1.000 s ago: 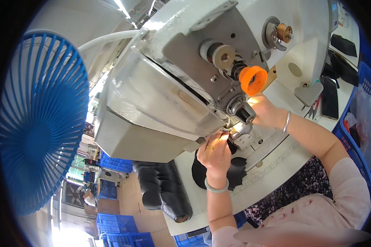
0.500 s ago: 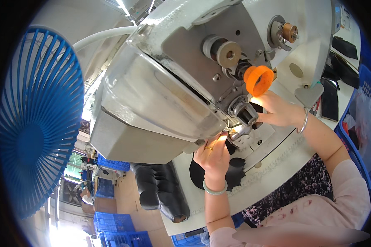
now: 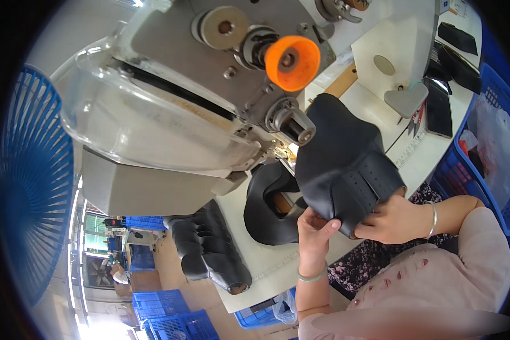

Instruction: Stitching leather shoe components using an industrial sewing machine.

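Note:
A black leather shoe upper [image 3: 340,153] with two rows of punched eyelet holes is held up in front of the sewing machine [image 3: 170,122]. My left hand [image 3: 316,237] pinches its lower left edge between thumb and fingers. At the lower right edge, my right hand [image 3: 395,220] grips it with the fingertips partly hidden by the leather. Beside it on the table lies a curved black leather piece [image 3: 260,224], under the machine head. Whether this piece is joined to the upper I cannot tell. The upper covers part of the lit needle area.
A row of nested black uppers [image 3: 204,243] lies along the table's left edge. Red-handled scissors [image 3: 416,117], a phone [image 3: 438,107] and more black pieces [image 3: 458,37] lie to the right. A blue basket [image 3: 464,181] stands beyond; a blue fan [image 3: 31,187] is at left.
Both hands have moved away from the needle area toward me. The shoe upper is now lifted and turned into view, held in both hands. The view has shifted relative to the machine.

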A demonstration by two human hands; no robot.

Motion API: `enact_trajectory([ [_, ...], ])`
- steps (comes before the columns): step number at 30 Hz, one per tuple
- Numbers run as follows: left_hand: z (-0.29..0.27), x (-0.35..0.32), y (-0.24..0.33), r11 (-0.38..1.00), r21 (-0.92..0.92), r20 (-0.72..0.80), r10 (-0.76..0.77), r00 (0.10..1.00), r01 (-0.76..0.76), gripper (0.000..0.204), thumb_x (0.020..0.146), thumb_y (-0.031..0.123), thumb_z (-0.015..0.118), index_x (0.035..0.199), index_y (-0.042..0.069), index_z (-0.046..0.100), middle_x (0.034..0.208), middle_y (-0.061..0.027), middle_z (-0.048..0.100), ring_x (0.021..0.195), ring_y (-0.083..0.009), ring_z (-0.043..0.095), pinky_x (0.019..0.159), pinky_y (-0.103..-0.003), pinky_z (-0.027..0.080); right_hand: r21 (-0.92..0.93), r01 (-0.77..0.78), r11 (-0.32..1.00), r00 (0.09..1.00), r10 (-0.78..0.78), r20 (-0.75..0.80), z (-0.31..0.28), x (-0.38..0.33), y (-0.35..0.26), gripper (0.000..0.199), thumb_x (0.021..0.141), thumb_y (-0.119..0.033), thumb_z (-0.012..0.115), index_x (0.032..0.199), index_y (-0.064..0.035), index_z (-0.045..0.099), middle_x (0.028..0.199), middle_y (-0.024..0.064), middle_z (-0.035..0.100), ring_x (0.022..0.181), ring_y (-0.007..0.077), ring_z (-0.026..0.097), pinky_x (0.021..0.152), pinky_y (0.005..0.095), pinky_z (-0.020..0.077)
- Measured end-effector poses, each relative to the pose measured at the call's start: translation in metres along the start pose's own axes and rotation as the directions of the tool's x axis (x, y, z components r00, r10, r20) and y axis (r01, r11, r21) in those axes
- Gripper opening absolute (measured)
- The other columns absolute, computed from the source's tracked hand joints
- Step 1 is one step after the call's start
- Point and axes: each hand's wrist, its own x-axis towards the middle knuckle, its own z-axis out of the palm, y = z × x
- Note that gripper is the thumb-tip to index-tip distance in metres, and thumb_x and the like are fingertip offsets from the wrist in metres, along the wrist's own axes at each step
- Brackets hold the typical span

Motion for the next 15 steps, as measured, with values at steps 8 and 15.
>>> enact_trajectory([
  [8, 0.008, -0.007, -0.001, 0.982, -0.183, -0.013, 0.037, 0.999, -0.039, 0.049, 0.067, -0.013, 0.068, 0.114, -0.006, 0.056, 0.108, -0.0107, 0.064, 0.098, -0.0161, 0.061, 0.088, -0.027, 0.045, 0.492, -0.347, 0.798, 0.802, 0.525, -0.285, -0.012, -0.035, 0.018, 0.008, 0.082, -0.015, 0.065, 0.086, -0.0083, 0.067, 0.073, 0.003, 0.059, 0.065, 0.0179, 0.059, 0.054, 0.0287, 0.0477],
  [15, 0.0, -0.009, -0.01, 0.999, -0.003, -0.149, 0.037, 0.988, -0.038, 0.028, 0.092, 0.008, 0.049, 0.116, -0.006, 0.053, 0.108, -0.0106, 0.063, 0.098, -0.0179, 0.06, 0.088, -0.029, 0.045, -0.261, -0.755, 0.601, 0.655, 0.697, -0.291, 0.029, -0.068, 0.083, 0.039, 0.073, 0.001, 0.056, 0.112, 0.0015, 0.052, 0.116, 0.0161, 0.053, 0.105, 0.0283, 0.055, 0.086, 0.0355, 0.048],
])
